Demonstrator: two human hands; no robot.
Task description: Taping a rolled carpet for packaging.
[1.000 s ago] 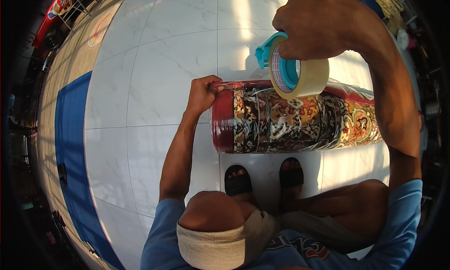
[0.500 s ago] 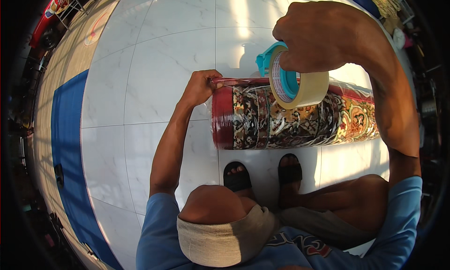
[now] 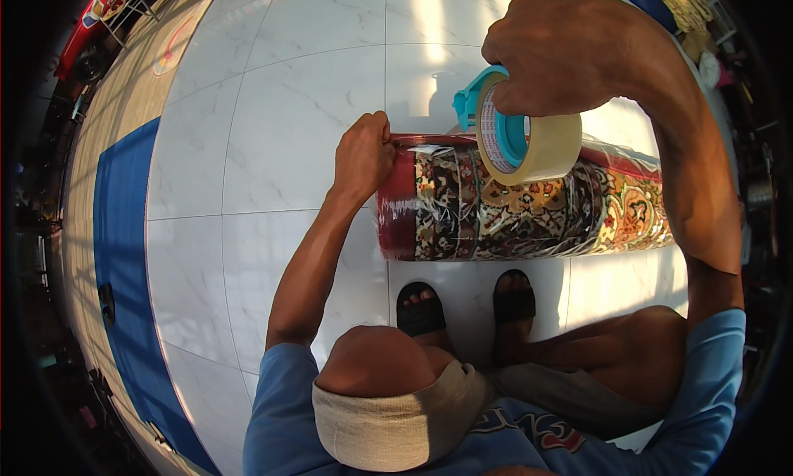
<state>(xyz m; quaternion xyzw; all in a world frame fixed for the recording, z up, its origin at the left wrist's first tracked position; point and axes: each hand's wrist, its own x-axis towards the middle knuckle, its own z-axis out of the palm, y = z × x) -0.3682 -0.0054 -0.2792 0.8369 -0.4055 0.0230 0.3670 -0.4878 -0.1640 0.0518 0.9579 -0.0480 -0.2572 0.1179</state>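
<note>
Bending forward, the person wears black sandals [image 3: 422, 315], nearer than either hand. Beyond them lies the rug [image 3: 529, 211], rolled up in clear film [image 3: 395, 221], just right of the left hand [image 3: 363, 155], which is curled tight on its far left corner. Over the rug, the right hand [image 3: 566, 59] is closed round a teal dispenser [image 3: 467, 106] with tape [image 3: 557, 149]; whether that touches the rug, I can't tell. Well left of the left hand lies a blue mat [image 3: 128, 228].

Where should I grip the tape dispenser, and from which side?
Tape dispenser: likely its far edge, from the right, as the right hand holds it. The teal snout points left, best kept clear; the tape roll extends toward the person.
</note>
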